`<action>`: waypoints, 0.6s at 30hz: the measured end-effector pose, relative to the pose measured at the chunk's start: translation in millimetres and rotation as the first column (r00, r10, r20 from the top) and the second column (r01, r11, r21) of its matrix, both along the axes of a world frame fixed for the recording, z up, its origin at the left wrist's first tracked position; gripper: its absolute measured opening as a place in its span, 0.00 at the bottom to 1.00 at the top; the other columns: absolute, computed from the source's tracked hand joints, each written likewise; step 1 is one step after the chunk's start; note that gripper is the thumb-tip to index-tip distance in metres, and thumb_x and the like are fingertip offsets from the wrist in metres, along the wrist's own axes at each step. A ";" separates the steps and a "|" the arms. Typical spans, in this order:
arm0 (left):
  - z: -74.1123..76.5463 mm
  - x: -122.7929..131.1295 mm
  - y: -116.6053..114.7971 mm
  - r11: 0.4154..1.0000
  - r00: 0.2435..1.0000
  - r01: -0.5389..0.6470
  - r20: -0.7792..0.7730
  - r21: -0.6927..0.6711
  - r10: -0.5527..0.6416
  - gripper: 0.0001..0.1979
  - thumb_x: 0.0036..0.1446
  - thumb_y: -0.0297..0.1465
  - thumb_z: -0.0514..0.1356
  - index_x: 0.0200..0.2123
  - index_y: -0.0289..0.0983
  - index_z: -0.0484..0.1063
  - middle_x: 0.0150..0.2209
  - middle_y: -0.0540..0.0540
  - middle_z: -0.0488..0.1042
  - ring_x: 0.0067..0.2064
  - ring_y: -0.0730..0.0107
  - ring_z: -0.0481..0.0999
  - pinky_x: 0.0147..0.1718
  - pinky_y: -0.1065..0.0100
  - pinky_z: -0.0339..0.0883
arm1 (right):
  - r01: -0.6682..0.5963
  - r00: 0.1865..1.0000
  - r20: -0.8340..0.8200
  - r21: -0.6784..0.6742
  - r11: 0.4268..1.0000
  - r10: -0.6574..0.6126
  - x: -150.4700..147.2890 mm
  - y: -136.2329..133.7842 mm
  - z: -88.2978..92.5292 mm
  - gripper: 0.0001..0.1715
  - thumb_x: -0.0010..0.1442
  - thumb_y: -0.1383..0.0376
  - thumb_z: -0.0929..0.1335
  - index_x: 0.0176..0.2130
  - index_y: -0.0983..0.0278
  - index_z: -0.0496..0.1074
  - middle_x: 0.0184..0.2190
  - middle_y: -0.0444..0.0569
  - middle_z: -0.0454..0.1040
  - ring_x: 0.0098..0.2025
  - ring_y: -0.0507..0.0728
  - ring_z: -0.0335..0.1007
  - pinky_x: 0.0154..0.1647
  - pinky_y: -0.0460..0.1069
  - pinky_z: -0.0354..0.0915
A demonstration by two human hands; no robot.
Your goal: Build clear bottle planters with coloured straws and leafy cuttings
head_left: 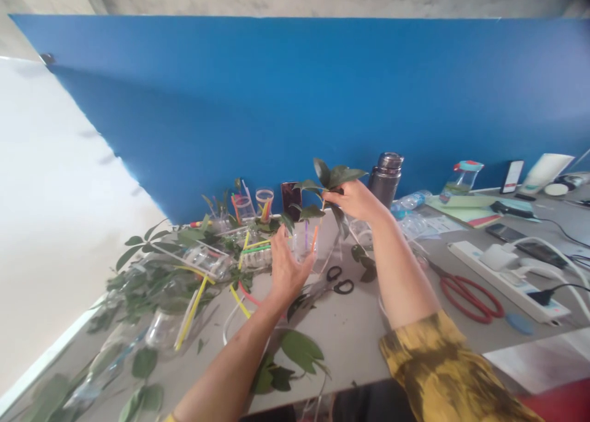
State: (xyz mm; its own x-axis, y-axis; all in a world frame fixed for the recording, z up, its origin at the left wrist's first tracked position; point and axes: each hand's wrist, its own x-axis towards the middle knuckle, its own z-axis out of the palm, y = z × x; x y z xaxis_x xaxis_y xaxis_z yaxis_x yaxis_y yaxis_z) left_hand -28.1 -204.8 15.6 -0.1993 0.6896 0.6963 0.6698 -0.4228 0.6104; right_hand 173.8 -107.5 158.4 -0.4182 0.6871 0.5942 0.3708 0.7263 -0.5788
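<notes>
The right hand (348, 199), at the middle of the frame, pinches the stem of a leafy sprig (336, 177) between thumb and fingers, its dark green leaves fanning out above and to the left of the grip. The left hand (288, 265), lower and further left, has its thumb and fingers spread apart at a clear cup (299, 242); I cannot tell whether they press on it. The cup sits near the centre of the frame, just below the sprig, with 1 orange straw (314, 239) and 1 purple straw (306, 230) showing at it.

Below the 2 hands, black-handled scissors (343, 285) lie on the grey table (350, 342), and a broad loose leaf (302, 350) lies at bottom centre. Cut greenery (152, 287) and clear plastic containers crowd the lower left, with yellow straws (191, 314) among them. Behind the hands, 1 phone (291, 198) stands upright near the blue panel (295, 102), and a dark flask (386, 179) stands right of centre. Towards the lower right lie red-handled scissors (472, 299) and a white power strip (470, 256) with plugs in it.
</notes>
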 end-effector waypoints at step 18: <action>-15.9 -2.6 12.4 0.971 0.995 0.075 0.084 -0.227 -0.057 0.53 0.48 0.37 0.73 0.72 0.38 0.49 0.62 0.30 0.69 0.62 0.38 0.74 0.59 0.38 0.70 | 0.014 0.990 0.143 0.040 0.999 -0.020 -17.8 14.5 -17.9 0.06 0.64 0.66 0.70 0.33 0.63 0.77 0.37 0.50 0.78 0.41 0.58 0.73 0.45 0.52 0.66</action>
State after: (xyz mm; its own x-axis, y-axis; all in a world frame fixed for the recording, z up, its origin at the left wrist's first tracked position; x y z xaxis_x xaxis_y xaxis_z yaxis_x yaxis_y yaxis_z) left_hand -30.6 -192.5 -0.3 -0.1946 0.8428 0.5018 0.5927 -0.3065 0.7448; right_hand 156.0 -93.0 140.4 -0.4894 0.6724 0.5553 0.4606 0.7400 -0.4902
